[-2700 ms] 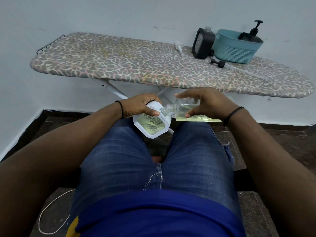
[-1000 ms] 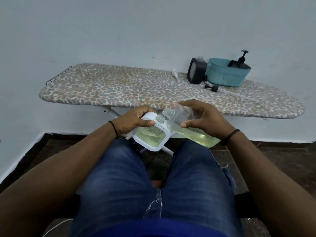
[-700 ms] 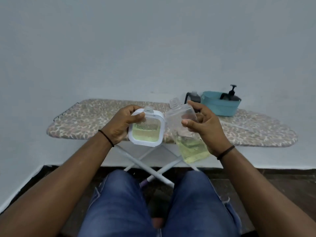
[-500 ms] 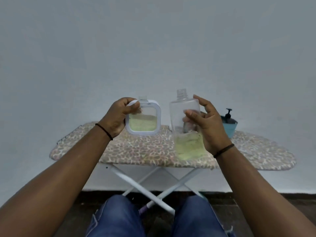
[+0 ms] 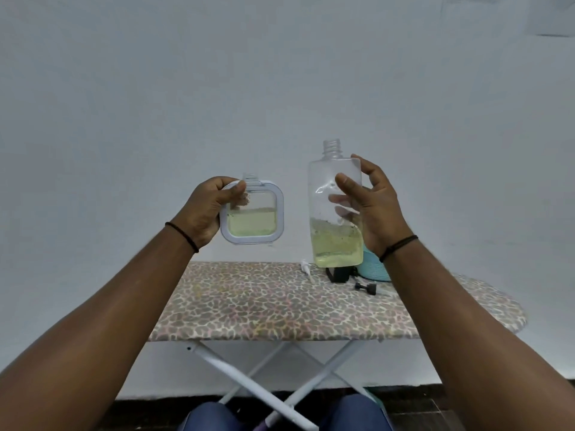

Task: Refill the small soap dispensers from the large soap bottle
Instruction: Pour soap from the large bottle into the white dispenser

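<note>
Yellow-green soap filled a bit more than half of the small square soap dispenser (image 5: 252, 213), which the left hand (image 5: 208, 209) held up by its top corner with curled fingers, its neck open. At its 3 o'clock, the right hand (image 5: 370, 206) wrapped round the large soap bottle (image 5: 336, 209), standing up straight, cap off, about a third full. I think this one was nearly filled, but the black dispenser (image 5: 337, 274) on the ironing board (image 5: 280, 309) at 5 o'clock looked not done yet.

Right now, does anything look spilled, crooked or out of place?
No spill shows. Both the small dispenser and the large bottle are held upright with open necks. The one loose item is a black pump head lying on its side on the ironing board.
</note>
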